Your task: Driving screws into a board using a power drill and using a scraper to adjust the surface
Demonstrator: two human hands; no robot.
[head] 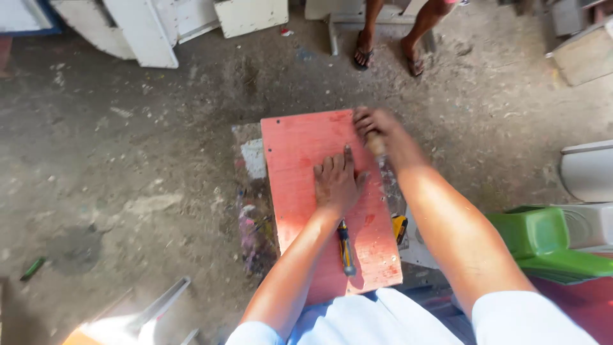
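While the left hand (pixel 336 182) lies flat, fingers spread, on the red board (pixel 300 160), the right hand (pixel 378 128) keeps its grip closed round a wooden tool handle (pixel 375 145); a screwdriver (pixel 345 248) rests nearby.

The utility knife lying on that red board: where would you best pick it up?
Probably by the yellow-and-dark handle of the utility knife, pinched across its narrow width from above. It lies flat on the red board, lengthwise toward the person, just beside the left hand's wrist, so its long sides are open.

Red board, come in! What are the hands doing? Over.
Left hand flat on the red board. Right hand grips a wooden handle at its edge. Screwdriver lies on the board.
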